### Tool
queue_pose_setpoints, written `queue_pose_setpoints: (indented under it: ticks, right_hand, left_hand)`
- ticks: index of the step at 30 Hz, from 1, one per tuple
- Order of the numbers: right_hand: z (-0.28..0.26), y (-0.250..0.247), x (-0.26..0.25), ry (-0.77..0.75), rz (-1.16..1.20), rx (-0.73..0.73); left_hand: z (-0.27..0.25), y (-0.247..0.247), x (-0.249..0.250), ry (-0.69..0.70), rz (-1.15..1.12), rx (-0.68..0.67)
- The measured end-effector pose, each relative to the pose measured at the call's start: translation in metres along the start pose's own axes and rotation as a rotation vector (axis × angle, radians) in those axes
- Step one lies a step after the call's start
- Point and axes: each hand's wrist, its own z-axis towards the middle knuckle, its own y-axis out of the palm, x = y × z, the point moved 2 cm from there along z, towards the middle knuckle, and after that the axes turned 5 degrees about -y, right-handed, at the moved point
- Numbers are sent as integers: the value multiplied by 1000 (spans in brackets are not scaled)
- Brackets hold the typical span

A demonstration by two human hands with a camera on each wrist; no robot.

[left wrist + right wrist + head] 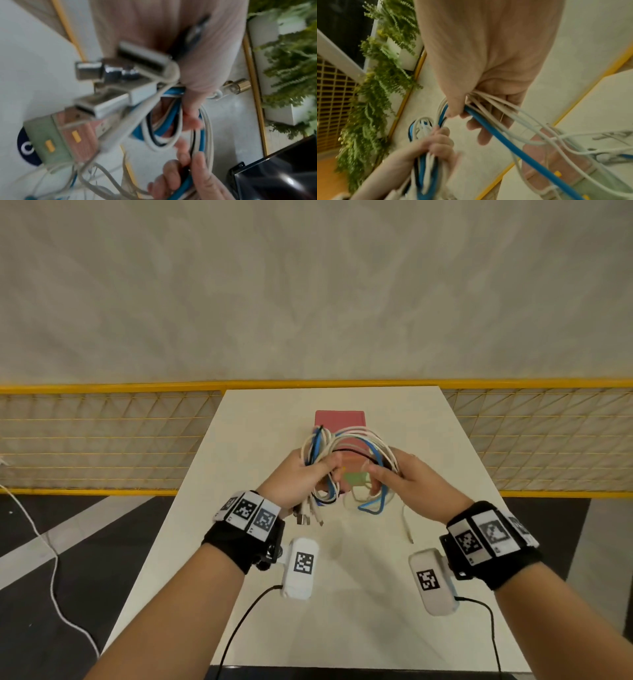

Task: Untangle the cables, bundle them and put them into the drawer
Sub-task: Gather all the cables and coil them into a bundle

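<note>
While both hands hover above the middle of the white table [260, 594], the left hand [294, 477] has its fingers wrapped tight around a gathered hank of cables [317, 446], white, blue and black strands looped together and standing up toward twelve o'clock out of the fist. Plug ends [303, 517] dangle from the bottom of that fist toward six o'clock; the left wrist view shows them close up as a cluster of metal USB connectors [109, 83], though blurred. Over at three o'clock from it, the right hand [407, 477] pinches the loose side of the same tangle, thumb and fingers curled round a blue cable [505, 140] and several white strands [489, 100] fanning out below the grip. Between the two hands the loops arc across, a thin black strand [352, 453] on top. One white end [407, 525] trails down toward the tabletop at five o'clock. Behind the cables, at twelve o'clock, sits the small drawer unit [340, 419], pink on top with a green front [354, 479] lower down; whether any drawer is open cannot be told. Beyond the table runs a yellow mesh fence [102, 440].
</note>
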Motion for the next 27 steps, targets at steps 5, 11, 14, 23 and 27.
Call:
queue_pose_setpoints:
  ticks: [5, 11, 14, 23, 27]
  right_hand:
    - [-10, 13, 11, 40, 63, -14]
    - [-6, 29, -9, 76, 14, 157]
    - [-2, 26, -13, 147, -56, 219]
    - [17, 28, -8, -108, -593, 249]
    - [14, 34, -2, -46, -212, 120]
  left_hand:
    - [1, 10, -1, -64, -303, 10]
    - [8, 20, -13, -144, -41, 232]
    - [8, 19, -9, -108, -16, 268]
    - [3, 4, 20, 31, 178, 133]
    - [-3, 1, 24, 46, 126, 133]
